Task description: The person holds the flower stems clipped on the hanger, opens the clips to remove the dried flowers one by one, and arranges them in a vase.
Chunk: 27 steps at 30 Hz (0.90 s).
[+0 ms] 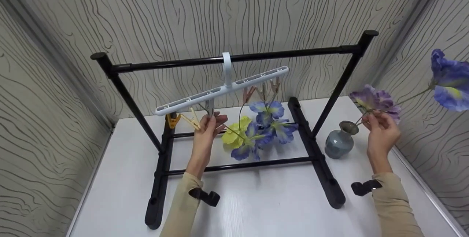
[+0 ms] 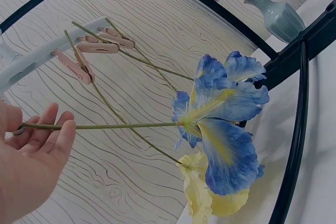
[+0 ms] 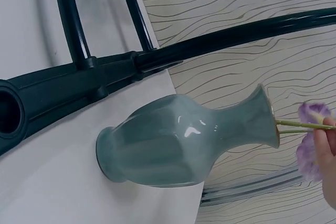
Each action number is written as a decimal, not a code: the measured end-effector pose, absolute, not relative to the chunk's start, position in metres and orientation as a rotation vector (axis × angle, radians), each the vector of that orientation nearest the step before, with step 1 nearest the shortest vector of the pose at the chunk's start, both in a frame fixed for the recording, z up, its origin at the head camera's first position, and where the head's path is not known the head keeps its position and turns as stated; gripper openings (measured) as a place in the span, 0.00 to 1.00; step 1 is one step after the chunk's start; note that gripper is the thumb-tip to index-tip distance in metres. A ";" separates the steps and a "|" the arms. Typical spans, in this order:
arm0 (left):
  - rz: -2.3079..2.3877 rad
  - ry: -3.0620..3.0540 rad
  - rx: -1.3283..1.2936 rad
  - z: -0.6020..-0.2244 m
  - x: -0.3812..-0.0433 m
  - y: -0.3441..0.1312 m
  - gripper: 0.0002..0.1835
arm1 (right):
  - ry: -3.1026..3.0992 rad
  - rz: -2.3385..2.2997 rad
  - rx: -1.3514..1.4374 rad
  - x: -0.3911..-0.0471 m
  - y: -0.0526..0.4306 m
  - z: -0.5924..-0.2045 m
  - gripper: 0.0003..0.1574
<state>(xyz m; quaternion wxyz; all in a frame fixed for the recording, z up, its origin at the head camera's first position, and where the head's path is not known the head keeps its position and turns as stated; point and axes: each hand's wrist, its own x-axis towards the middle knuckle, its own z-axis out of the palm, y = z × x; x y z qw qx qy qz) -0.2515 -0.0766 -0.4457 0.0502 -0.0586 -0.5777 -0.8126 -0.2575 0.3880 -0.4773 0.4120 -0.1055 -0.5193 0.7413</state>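
Note:
Under the pale blue hanger (image 1: 256,79), my left hand (image 1: 207,129) pinches the lower end of a grey clothespin (image 1: 210,106), where a flower stem (image 2: 105,126) crosses the fingers. That stem ends in a blue and yellow artificial iris (image 2: 228,153). Pink clothespins (image 2: 73,66) along the hanger hold more stems, with blue blooms and a yellow bloom (image 1: 234,134) hanging down. At the right, my right hand (image 1: 383,134) pinches a flower stem (image 3: 304,124) just above the mouth of a blue-grey vase (image 1: 339,143). A purple flower (image 1: 381,101) is behind its fingertips.
A black rack (image 1: 176,63) stands on the white table (image 1: 249,200), the hanger hooked over its top bar. Yellow clothespins (image 1: 173,120) hang at the hanger's left end. Another blue flower (image 1: 452,83) leans out far right. Patterned walls (image 1: 165,13) enclose the table.

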 end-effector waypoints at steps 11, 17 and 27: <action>-2.534 -1.740 -0.191 -0.448 -0.250 -0.065 0.19 | -1.408 1.906 -0.326 -0.259 0.391 -0.493 0.04; -2.532 -1.771 -0.166 -0.448 -0.250 -0.063 0.20 | -1.428 1.889 -0.373 -0.261 0.390 -0.496 0.03; -2.574 -1.726 -0.177 -0.449 -0.251 -0.062 0.16 | -1.363 1.882 -0.394 -0.264 0.387 -0.494 0.03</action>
